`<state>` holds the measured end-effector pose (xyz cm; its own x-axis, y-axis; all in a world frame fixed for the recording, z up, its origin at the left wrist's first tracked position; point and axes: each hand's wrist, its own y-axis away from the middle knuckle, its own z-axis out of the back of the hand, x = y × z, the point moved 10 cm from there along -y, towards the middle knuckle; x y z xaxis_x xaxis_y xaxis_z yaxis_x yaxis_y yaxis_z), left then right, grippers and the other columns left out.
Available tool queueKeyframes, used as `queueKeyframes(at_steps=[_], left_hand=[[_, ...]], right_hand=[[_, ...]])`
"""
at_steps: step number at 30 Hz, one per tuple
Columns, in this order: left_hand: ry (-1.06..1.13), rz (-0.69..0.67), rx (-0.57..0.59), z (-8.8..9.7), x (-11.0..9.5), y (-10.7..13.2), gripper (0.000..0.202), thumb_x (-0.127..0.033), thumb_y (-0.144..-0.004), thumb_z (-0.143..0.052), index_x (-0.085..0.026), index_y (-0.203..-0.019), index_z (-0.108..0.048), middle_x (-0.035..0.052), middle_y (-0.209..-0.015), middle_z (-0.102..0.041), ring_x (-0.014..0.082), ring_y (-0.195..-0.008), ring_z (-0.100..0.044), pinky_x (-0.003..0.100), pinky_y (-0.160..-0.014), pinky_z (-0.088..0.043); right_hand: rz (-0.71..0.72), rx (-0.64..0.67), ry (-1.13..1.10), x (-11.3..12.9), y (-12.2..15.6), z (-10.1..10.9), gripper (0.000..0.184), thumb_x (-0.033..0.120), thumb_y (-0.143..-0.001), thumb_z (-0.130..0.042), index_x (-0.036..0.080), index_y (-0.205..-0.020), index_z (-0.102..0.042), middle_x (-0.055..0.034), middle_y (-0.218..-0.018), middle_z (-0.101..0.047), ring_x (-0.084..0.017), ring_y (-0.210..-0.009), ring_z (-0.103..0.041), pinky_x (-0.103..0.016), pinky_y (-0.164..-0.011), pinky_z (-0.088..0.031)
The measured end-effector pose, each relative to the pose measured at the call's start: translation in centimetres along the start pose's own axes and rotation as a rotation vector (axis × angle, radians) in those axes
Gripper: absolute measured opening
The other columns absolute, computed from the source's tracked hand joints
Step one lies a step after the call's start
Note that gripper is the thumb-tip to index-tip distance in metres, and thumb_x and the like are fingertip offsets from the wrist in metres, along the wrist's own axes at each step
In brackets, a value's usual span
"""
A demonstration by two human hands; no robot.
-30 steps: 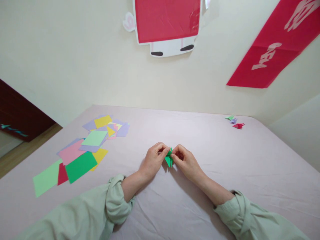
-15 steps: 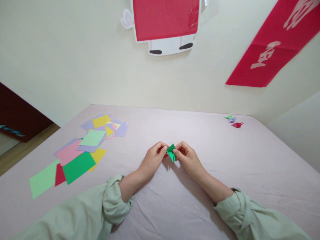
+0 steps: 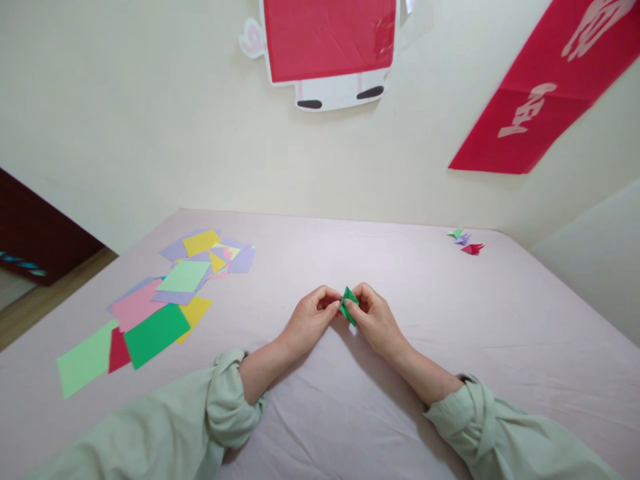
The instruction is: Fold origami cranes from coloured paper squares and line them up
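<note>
A small piece of folded green paper (image 3: 348,309), diamond-shaped from here, is held up over the cloth-covered table between my hands. My right hand (image 3: 376,316) pinches it, the thumb lying across its front face. From the other side, my left hand (image 3: 313,316) has thumb and forefinger closed at the paper's left edge. The fingers behind the paper are partly hidden, and the finer folds are too small to make out.
Loose coloured paper sheets, a dark green one (image 3: 157,335) among them, overlap on the left. Small folded paper figures, including a red one (image 3: 473,249), lie at the far right. Behind the table (image 3: 310,247) stands a wall with a red poster (image 3: 525,107).
The green paper has turned slightly and shifted a little to the right, now showing a narrower diamond. My left fingertips have followed it to the right.
</note>
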<state>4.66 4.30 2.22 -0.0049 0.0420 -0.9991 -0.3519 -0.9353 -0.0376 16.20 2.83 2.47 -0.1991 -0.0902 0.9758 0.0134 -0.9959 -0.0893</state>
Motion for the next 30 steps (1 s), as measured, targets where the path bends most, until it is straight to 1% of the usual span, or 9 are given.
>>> queueKeyframes(at_steps=[3, 8, 11, 16, 21, 24, 30], left_hand=[[-0.002, 0.003, -0.011, 0.0, 0.2, 0.0, 0.011, -0.026, -0.079, -0.061, -0.016, -0.083, -0.061, 0.0008, -0.077, -0.064, 0.0128, -0.073, -0.060, 0.024, -0.070, -0.048], [0.011, 0.071, -0.006, -0.3, 0.7, 0.1, 0.012, -0.028, -0.081, -0.060, -0.016, -0.083, -0.056, -0.0008, -0.073, -0.062, 0.0116, -0.067, -0.060, 0.023, -0.063, -0.048], [0.039, 0.078, -0.001, -0.4, 0.7, 0.1, 0.014, -0.030, -0.082, -0.059, -0.017, -0.082, -0.054, -0.0019, -0.071, -0.060, 0.0110, -0.065, -0.060, 0.023, -0.061, -0.048], [0.040, 0.076, -0.031, -0.1, 1.1, 0.0, 0.016, -0.031, -0.083, -0.059, -0.017, -0.081, -0.051, -0.0028, -0.070, -0.058, 0.0105, -0.062, -0.060, 0.023, -0.061, -0.049], [0.065, 0.082, -0.042, 0.0, 1.4, -0.1, 0.016, -0.029, -0.080, -0.061, -0.017, -0.081, -0.050, -0.0030, -0.073, -0.057, 0.0111, -0.065, -0.060, 0.024, -0.063, -0.050], [0.013, 0.061, -0.059, 0.2, 1.0, -0.1, 0.015, -0.030, -0.082, -0.059, -0.017, -0.081, -0.051, -0.0026, -0.074, -0.056, 0.0111, -0.066, -0.057, 0.023, -0.063, -0.048], [-0.035, -0.018, -0.053, 0.5, -0.2, 0.0, 0.016, -0.032, -0.086, -0.056, -0.016, -0.081, -0.056, -0.0018, -0.074, -0.056, 0.0115, -0.069, -0.054, 0.023, -0.066, -0.044]], right_hand=[[0.001, -0.006, -0.030, 0.0, 0.0, 0.0, 0.021, 0.037, -0.082, -0.059, 0.021, -0.074, -0.048, 0.0035, -0.065, -0.052, -0.013, -0.060, -0.050, -0.026, -0.057, -0.040], [-0.011, 0.001, -0.091, -0.4, -0.1, -0.1, 0.022, 0.037, -0.081, -0.062, 0.021, -0.074, -0.049, 0.0037, -0.066, -0.052, -0.013, -0.060, -0.049, -0.025, -0.057, -0.040], [-0.013, 0.018, -0.107, -0.4, -0.2, -0.2, 0.022, 0.038, -0.082, -0.061, 0.020, -0.075, -0.051, 0.0035, -0.067, -0.053, -0.012, -0.061, -0.050, -0.025, -0.057, -0.040], [-0.046, 0.055, -0.121, -0.4, -0.1, -0.5, 0.025, 0.043, -0.085, -0.058, 0.019, -0.077, -0.055, 0.0031, -0.066, -0.054, -0.012, -0.059, -0.050, -0.025, -0.058, -0.041], [-0.043, 0.059, -0.100, -0.1, 0.1, -0.5, 0.027, 0.045, -0.086, -0.057, 0.019, -0.078, -0.055, 0.0033, -0.065, -0.055, -0.011, -0.057, -0.049, -0.024, -0.055, -0.040], [-0.051, 0.064, -0.085, 0.1, 0.1, -0.6, 0.027, 0.045, -0.086, -0.057, 0.019, -0.078, -0.054, 0.0037, -0.064, -0.054, -0.011, -0.055, -0.047, -0.023, -0.053, -0.038], [-0.024, 0.076, -0.055, 0.1, 0.1, -0.7, 0.026, 0.042, -0.087, -0.056, 0.019, -0.075, -0.054, 0.0037, -0.064, -0.052, -0.011, -0.057, -0.047, -0.023, -0.054, -0.038]])
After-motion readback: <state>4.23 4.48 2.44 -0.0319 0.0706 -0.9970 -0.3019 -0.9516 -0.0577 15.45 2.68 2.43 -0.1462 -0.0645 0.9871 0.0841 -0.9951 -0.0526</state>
